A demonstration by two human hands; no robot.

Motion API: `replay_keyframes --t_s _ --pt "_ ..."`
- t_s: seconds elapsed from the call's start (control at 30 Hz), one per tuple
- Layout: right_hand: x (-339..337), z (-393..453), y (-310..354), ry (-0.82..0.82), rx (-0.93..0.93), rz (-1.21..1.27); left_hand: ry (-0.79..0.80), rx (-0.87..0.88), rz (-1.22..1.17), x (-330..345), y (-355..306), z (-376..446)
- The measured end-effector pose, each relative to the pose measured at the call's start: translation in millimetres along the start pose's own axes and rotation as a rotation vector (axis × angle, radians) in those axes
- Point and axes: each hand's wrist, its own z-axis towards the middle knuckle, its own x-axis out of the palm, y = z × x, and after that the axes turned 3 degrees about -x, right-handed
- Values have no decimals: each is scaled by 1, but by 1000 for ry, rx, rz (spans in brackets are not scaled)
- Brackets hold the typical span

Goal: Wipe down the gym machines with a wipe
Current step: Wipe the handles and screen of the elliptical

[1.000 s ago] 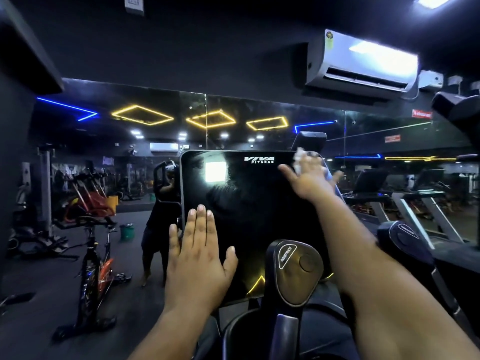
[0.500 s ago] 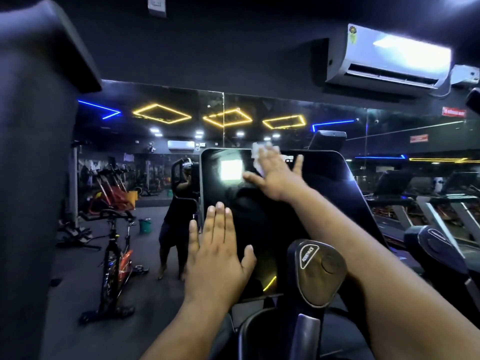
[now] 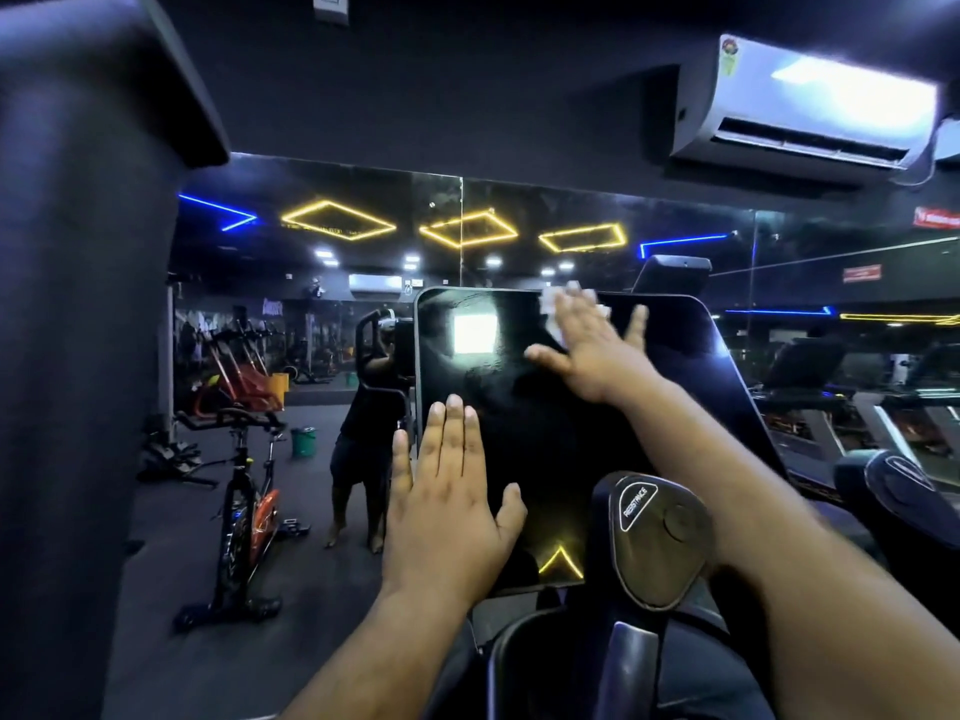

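White and crumpled, the wipe (image 3: 551, 310) sits at the top edge of the glossy black console screen (image 3: 545, 433), centre of the frame, pressed flat under the right hand (image 3: 592, 350). That hand is spread wide, palm down, with the wipe showing past its fingertips and thumb side. The left hand (image 3: 449, 504) lies lower, at the screen's lower left, open with fingers together and flat on the glass, holding nothing and well apart from the wipe. A resistance knob (image 3: 657, 543) stands just right of it.
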Motion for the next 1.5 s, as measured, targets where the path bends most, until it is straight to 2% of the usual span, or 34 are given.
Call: replay_keyframes --t_s 0.07,0.1,0.17,0.23,0.3,0.37,0.47,0.53,0.6,0.7,0.77,0.8,0.87,0.93,1.0,1.03,1.1,1.2,1.3,1.37,1.5 --pt "-1 -2 -2 -2 131 66 2 -10 1 1 1 1" --pt "-1 -7 10 19 102 94 13 -11 4 1 0 1" --pt "8 -25 49 58 -114 113 24 -3 13 1 1 1" --pt "23 -47 73 70 -347 16 20 9 18 1 3 1" --pt "30 -55 53 62 -393 -89 10 11 17 1 3 2" --pt "25 -53 3 12 -198 -73 25 4 11 1 2 1" --pt "12 -55 -71 -72 309 65 44 -6 -9 0 1 -1" --pt "10 -55 -75 -63 482 150 38 -16 -10 0 1 0" --pt "13 -54 -41 -55 378 199 35 -14 -3 1 0 0" --pt "32 -73 28 -8 -28 89 37 -8 -1 2 1 0" --pt "44 -92 38 25 -216 -35 32 -2 10 1 2 0" --pt "46 -97 26 18 -241 -86 35 4 18 1 2 0" --pt "39 -101 -18 -11 -117 -100 41 5 23 0 2 -1" --pt "26 -99 -63 -28 190 15 47 -1 24 -2 0 -2" --pt "16 -93 -77 -39 423 125 48 -7 22 -3 -2 -1" --pt "14 -91 -68 -36 444 176 51 -10 16 -4 -3 -2" --pt "26 -89 -24 -33 298 235 58 -11 9 -6 -3 -1" --pt "72 -110 36 -99 -52 -57 62 -5 11 -8 -2 -1" --pt "90 -136 13 -72 -169 -160 87 -3 -2 -10 -2 -1" --pt "71 -147 -24 -27 -73 -130 76 -11 -19 -11 -2 -2" --pt "29 -140 -74 -80 434 200 60 -18 -16 -10 -5 -2"
